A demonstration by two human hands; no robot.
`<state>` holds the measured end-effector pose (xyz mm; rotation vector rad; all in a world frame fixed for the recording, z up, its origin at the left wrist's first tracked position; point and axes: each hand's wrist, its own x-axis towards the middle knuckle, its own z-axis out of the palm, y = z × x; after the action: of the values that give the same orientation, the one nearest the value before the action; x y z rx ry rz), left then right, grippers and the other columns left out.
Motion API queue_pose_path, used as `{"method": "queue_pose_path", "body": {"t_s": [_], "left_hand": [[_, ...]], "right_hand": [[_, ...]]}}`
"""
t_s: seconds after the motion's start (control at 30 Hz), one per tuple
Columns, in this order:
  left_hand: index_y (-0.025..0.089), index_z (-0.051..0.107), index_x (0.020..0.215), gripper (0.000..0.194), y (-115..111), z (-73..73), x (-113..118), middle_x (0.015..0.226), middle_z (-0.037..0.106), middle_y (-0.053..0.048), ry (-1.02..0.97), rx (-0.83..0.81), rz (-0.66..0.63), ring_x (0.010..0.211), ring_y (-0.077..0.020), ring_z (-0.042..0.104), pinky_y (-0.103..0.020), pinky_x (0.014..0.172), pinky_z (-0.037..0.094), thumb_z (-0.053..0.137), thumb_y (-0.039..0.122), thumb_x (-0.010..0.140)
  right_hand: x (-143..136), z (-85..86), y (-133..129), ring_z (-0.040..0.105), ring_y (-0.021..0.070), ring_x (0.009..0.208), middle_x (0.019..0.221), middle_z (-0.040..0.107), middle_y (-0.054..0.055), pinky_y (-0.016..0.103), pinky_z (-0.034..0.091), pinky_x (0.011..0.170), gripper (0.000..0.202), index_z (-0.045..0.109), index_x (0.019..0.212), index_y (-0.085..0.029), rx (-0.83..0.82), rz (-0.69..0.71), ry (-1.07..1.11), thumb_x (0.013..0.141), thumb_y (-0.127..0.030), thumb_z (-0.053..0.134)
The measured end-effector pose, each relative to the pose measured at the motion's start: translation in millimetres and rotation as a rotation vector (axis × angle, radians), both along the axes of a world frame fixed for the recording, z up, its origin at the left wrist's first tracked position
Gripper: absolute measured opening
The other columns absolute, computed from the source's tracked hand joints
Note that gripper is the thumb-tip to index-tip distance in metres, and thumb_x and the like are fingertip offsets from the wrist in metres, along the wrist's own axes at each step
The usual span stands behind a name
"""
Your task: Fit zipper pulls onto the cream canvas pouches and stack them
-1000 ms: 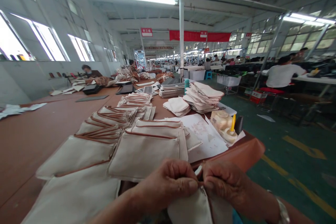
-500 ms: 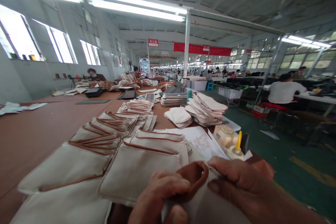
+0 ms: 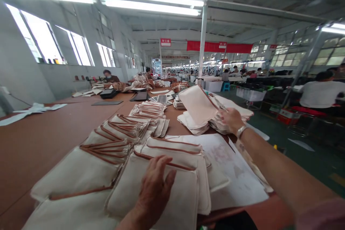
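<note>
In the head view, my left hand (image 3: 156, 185) lies with its fingers stretched out on the top cream fabric pouch (image 3: 183, 190) of the nearest pile, whose edge has brown trim. My right arm reaches forward to the right. There my right hand (image 3: 232, 119) is closed at the edge of a cream fabric panel (image 3: 198, 104) with a brown edge, tilted up above the stacks. A thin object shows by the right fingertips, too blurred to name. Under the panel are a low stack of cream panels (image 3: 192, 125) and a taller one, partly hidden.
Fanned rows of cream pouches (image 3: 105, 161) cover the table's left middle. A stained white sheet (image 3: 229, 167) lies at right. Farther back are dark flat pieces (image 3: 107, 103) and bundles. A person (image 3: 109, 76) sits at the far left, another (image 3: 320, 91) at right.
My hands have parted from the brown-edged piece they held together near me. The left now rests on the pouch pile; the right has reached to the far stacks and holds up a panel.
</note>
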<state>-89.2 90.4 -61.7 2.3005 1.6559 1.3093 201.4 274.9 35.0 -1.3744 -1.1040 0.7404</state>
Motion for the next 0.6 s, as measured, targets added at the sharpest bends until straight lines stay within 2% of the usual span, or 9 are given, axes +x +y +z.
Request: {"method": "queue_pose_path", "body": {"t_s": [0.07,0.17,0.27,0.33,0.4,0.5,0.6], "left_hand": [[0.023,0.058,0.114,0.024,15,-6.1,13,0.116,0.061,-0.007,0.233,-0.122,-0.088,0.108,-0.0236,0.056,-0.038,0.095,0.045,0.058,0.025,0.090],[0.024,0.062,0.104,0.019,33,-10.5,34,0.108,0.062,-0.003,0.474,-0.246,-0.167,0.100,-0.0232,0.057,-0.036,0.087,0.045,0.067,0.028,0.086],[0.023,0.063,0.099,0.016,43,-12.6,48,0.101,0.061,-0.003,0.542,-0.248,-0.181,0.096,-0.0241,0.056,-0.036,0.084,0.043,0.069,0.029,0.085],[0.022,0.062,0.098,0.011,43,-12.8,53,0.100,0.060,-0.004,0.575,-0.224,-0.184,0.096,-0.0244,0.055,-0.037,0.085,0.042,0.065,0.025,0.088],[0.022,0.061,0.096,0.007,37,-12.6,54,0.097,0.061,-0.004,0.606,-0.190,-0.194,0.095,-0.0242,0.055,-0.039,0.087,0.041,0.057,0.019,0.092],[0.021,0.060,0.091,0.016,19,-12.6,45,0.092,0.062,-0.004,0.630,-0.146,-0.204,0.089,-0.0227,0.056,-0.039,0.087,0.040,0.046,0.015,0.097],[0.020,0.056,0.082,0.018,-5,-3.6,17,0.083,0.063,-0.003,0.467,-0.082,-0.167,0.077,-0.0194,0.058,-0.032,0.077,0.043,0.046,0.017,0.096]], "right_hand": [[-7,-28.4,-14,0.067,0.0198,0.089,0.111,0.065,0.007,0.037,0.058,0.075,0.025,0.060,0.117,-0.015,-0.055,0.071,0.050,0.096,-0.029,0.060],[-21,-64.3,-56,0.068,0.0178,0.080,0.096,0.069,0.005,0.031,0.057,0.067,0.021,0.063,0.107,-0.014,-0.092,0.244,0.121,0.093,-0.029,0.063],[-37,-85.6,-98,0.071,0.0205,0.077,0.090,0.073,0.009,0.029,0.056,0.062,0.028,0.066,0.100,-0.014,-0.114,0.436,0.178,0.087,-0.039,0.066],[-50,-94.5,-113,0.072,0.0225,0.082,0.094,0.074,0.010,0.032,0.058,0.068,0.033,0.067,0.099,-0.015,-0.117,0.556,0.195,0.086,-0.045,0.065],[-62,-103.7,-115,0.072,0.0228,0.091,0.099,0.074,0.011,0.035,0.057,0.078,0.035,0.068,0.103,-0.015,-0.119,0.655,0.194,0.088,-0.047,0.062],[-77,-121.9,-102,0.070,0.0220,0.094,0.102,0.074,0.011,0.039,0.056,0.085,0.035,0.068,0.109,-0.014,-0.141,0.752,0.157,0.094,-0.044,0.058],[-85,-140.5,-88,0.068,0.0228,0.097,0.107,0.071,0.009,0.044,0.054,0.088,0.030,0.064,0.114,-0.014,-0.133,0.780,0.089,0.097,-0.038,0.058]]}}
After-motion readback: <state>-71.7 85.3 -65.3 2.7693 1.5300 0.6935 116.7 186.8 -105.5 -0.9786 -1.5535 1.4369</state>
